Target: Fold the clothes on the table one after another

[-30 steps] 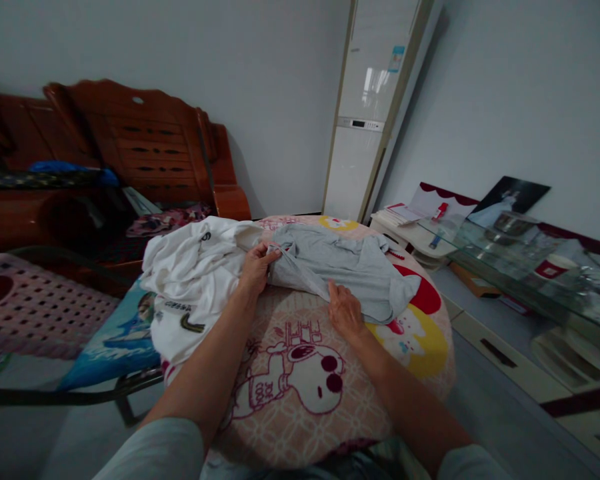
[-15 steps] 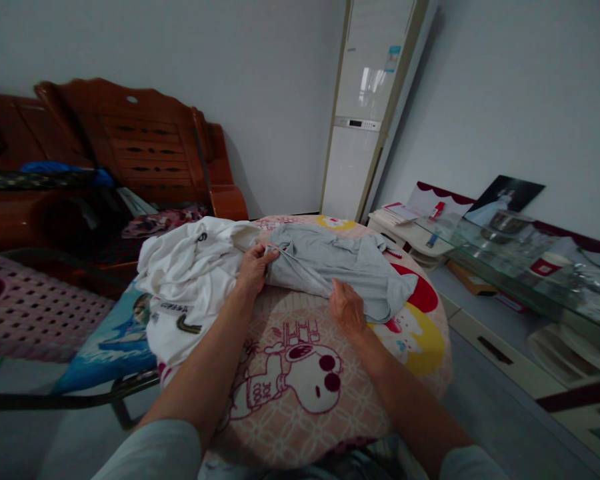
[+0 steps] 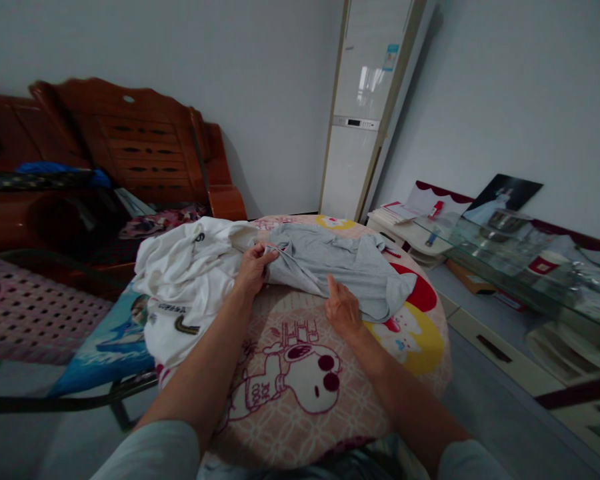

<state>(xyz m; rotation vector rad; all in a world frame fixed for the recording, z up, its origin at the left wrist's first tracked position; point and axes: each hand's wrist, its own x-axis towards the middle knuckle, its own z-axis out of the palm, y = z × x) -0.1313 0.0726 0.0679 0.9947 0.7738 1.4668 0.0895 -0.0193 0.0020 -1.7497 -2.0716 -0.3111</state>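
Note:
A light grey shirt (image 3: 345, 260), partly folded and creased, lies across the round table. At its left end, my left hand (image 3: 253, 268) pinches the shirt's edge between thumb and fingers, lifting a fold slightly. My right hand (image 3: 342, 308) is at the shirt's near edge, its index finger stretched out against the cloth and the other fingers loosely bent; nothing is visibly gripped in it. To the left, a crumpled white garment (image 3: 190, 267) with dark lettering lies heaped beside my left forearm and hangs toward the table's edge.
A pink patterned cloth (image 3: 365, 407) with a cartoon dog covers the table. At left are a wooden bench (image 3: 150, 147), a pink woven chair (image 3: 40, 313) and a blue cushion (image 3: 115, 340). A glass shelf (image 3: 510, 267) stands at right, an air conditioner (image 3: 353, 160) behind.
My right hand has shifted slightly left along the shirt's near edge, its index finger now straighter. My left hand keeps its pinch on the shirt.

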